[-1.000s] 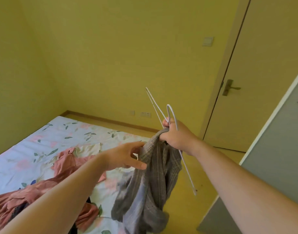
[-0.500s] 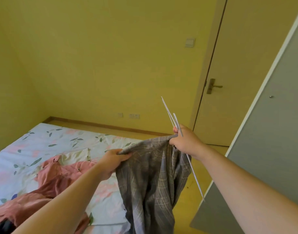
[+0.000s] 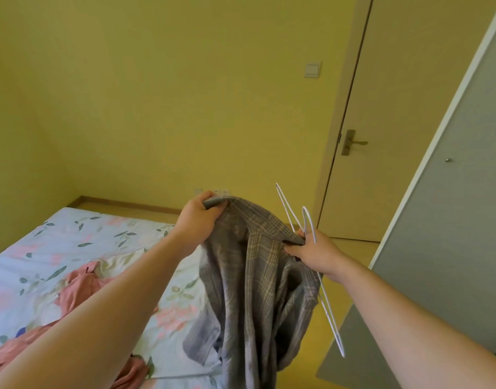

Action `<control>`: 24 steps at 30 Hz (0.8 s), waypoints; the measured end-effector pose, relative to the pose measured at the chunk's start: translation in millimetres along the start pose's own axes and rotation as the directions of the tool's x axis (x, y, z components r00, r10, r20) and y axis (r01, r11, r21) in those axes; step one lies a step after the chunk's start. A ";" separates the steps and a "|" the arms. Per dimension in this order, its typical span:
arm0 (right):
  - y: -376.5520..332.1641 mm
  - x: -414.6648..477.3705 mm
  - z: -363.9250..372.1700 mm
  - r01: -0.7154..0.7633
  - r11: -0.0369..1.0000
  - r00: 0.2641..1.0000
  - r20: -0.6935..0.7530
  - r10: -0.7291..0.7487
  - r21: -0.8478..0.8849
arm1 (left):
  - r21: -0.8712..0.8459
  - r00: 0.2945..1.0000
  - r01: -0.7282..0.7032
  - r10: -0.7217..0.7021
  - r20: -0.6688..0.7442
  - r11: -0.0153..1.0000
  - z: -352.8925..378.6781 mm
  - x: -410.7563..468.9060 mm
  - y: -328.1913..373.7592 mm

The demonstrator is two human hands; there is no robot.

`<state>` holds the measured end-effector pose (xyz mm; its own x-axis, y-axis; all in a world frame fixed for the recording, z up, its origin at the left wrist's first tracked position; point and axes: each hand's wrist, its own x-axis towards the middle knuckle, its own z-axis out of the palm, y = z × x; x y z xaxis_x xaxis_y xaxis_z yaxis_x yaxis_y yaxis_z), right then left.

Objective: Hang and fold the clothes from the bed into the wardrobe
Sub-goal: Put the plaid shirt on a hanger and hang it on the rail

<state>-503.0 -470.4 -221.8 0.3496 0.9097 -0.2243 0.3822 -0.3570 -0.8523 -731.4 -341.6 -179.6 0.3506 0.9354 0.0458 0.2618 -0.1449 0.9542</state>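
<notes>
Left hand grip pinches grey plaid shirt edge; right hand grip clamps shirt plus white wire hanger; shirt hangs beside floral bed.

1. A plain yellow wall is seen across the back of the room, and it is met by a second yellow wall at a corner on the left.
2. A closed door in a pale yellowish tone is set within its door frame at the right.
3. A metal lever handle on a long backplate is fitted near the door's left edge, with the lever pointed right.
4. A light switch is mounted on the wall just left of the frame, higher than the handle.
5. Wall sockets are placed low on the wall, just above a brown skirting board.
6. A yellowish floor is seen before the door.
</notes>
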 end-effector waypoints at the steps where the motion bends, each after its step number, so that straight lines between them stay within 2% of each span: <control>1: 1.0 -1.6 -1.1 -0.007 1.000 1.000 -0.003 0.007 -0.007 | 0.020 1.000 -0.013 0.012 0.024 1.000 1.4 0.4 0.9; 2: 3.2 -2.5 -2.7 -0.022 1.000 1.000 -0.010 0.021 -0.015 | 0.071 0.998 -0.023 0.019 0.053 0.997 0.5 1.3 1.6; 4: 9.8 -2.6 -6.1 -0.049 0.998 0.999 -0.017 0.048 -0.033 | 0.341 0.990 -0.052 0.003 0.143 0.938 -6.8 3.7 3.8; 6: 13.5 -5.1 -9.7 -0.082 0.995 0.997 -0.013 0.081 -0.061 | 0.628 0.970 -0.119 -0.044 0.238 0.769 -11.4 5.1 6.9; 7: 14.1 -7.1 -10.2 -0.095 0.992 0.995 0.000 0.095 -0.082 | 0.691 0.967 -0.127 -0.066 0.246 0.712 -11.4 5.8 7.8; 8: 16.8 -6.6 -9.6 -0.099 0.990 0.995 0.010 0.100 -0.104 | 0.703 0.971 -0.121 -0.064 0.230 0.701 -10.2 5.7 8.5; 11: 16.0 -10.1 -8.8 -0.086 0.993 0.996 0.022 0.088 -0.080 | 0.516 0.980 -0.070 -0.038 0.196 0.854 -2.5 3.4 12.3; 13: 16.2 -10.0 -6.9 -0.074 0.995 0.997 0.028 0.076 -0.070 | 0.419 0.981 -0.007 -0.075 0.179 0.908 2.1 5.0 15.8; 16: 12.0 -11.1 -8.4 -0.024 0.985 0.999 -0.048 0.016 -0.171 | 0.367 0.974 0.159 -0.206 0.092 0.917 2.9 16.8 13.0; 17: 8.7 -12.7 -9.3 -0.010 0.987 0.997 -0.076 -0.002 -0.158 | 0.335 0.966 0.225 -0.254 0.044 0.915 1.9 21.4 9.9; 20: 0.6 -14.7 -6.1 0.005 1.000 0.992 -0.126 -0.008 -0.024 | 0.175 0.923 0.384 -0.374 -0.088 0.906 -4.7 30.2 -2.9; 22: -2.5 -16.1 -3.0 -0.019 0.999 0.993 -0.119 0.024 0.041 | 0.109 0.906 0.410 -0.391 -0.165 0.905 -11.2 32.8 -8.9; 24: -3.6 -18.4 2.8 0.013 0.994 0.997 -0.083 -0.004 0.104 | 0.072 0.888 0.423 -0.397 -0.232 0.903 -18.1 33.0 -14.2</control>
<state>-513.3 -485.2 -215.9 0.4179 0.8903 -0.1810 0.2953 -0.3216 -0.8997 -739.8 -302.9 -186.3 -0.0017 0.9629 -0.2698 0.4497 0.2417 0.8599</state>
